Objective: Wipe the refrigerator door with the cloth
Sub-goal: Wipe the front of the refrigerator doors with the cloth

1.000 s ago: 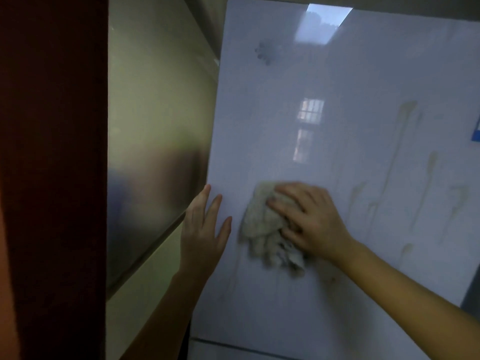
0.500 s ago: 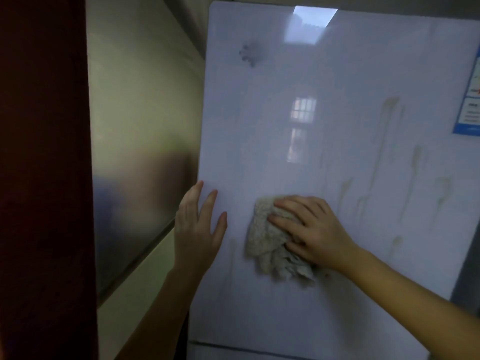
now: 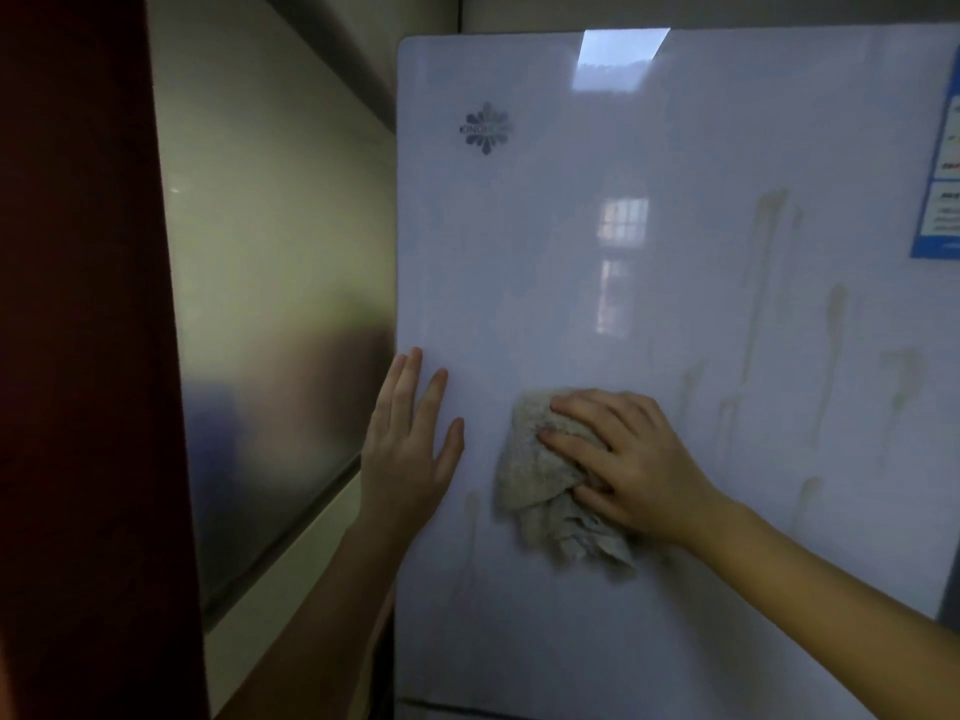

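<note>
Right hand [image 3: 631, 462] presses cloth [image 3: 540, 480] on door [image 3: 675, 148]; left hand [image 3: 408, 449] flat.

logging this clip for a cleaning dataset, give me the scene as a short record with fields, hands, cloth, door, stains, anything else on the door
surface: glossy white refrigerator door, upright
tool: crumpled beige cloth, pressed against the door
right hand: flat on the cloth, fingers spread
left hand: open palm on the door's left edge, holding nothing
stains: yellowish drip streaks right of the cloth, not yet wiped
other: grey snowflake logo upper left; blue-bordered label sticker at right edge
left of door: brushed metal panel
</note>
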Available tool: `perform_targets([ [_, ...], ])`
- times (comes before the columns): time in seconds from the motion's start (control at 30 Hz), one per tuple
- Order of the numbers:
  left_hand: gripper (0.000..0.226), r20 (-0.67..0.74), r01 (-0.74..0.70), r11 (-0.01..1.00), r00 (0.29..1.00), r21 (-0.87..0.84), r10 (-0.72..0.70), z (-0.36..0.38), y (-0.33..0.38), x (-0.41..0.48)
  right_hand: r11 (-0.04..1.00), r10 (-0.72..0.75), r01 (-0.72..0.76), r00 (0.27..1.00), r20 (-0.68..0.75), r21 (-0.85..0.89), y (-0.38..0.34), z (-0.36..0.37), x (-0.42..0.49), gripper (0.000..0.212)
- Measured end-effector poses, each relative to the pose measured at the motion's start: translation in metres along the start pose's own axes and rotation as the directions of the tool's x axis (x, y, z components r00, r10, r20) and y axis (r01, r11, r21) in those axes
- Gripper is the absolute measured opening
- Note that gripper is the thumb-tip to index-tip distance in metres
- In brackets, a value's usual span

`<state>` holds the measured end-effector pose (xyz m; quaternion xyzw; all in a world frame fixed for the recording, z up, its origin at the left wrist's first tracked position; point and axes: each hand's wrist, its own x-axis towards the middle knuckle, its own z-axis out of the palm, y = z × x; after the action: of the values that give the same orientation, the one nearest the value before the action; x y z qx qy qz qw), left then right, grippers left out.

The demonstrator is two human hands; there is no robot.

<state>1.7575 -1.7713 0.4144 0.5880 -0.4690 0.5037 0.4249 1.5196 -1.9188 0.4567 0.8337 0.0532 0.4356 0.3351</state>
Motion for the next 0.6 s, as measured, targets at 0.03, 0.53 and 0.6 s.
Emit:
perform_targets([
  [0.03,0.055,0.001,-0.007,1.0,1.0,0.001,0.007,0.0,-0.001,0.0,1.0,-0.031,0.031,0.999,0.011,-0.005,0.0,0.001,-0.002,0.049],
  [0.53,0.054,-0.003,-0.005,1.0,1.0,-0.029,0.005,0.0,-0.002,-0.005,0.999,-0.039,0.039,0.999,-0.016,0.001,-0.003,0.007,0.01,0.051],
  [0.6,0.054,0.002,0.002,0.999,1.0,-0.033,-0.002,0.0,-0.002,-0.005,0.996,-0.086,0.086,0.996,0.027,-0.007,-0.002,0.009,-0.003,0.051],
])
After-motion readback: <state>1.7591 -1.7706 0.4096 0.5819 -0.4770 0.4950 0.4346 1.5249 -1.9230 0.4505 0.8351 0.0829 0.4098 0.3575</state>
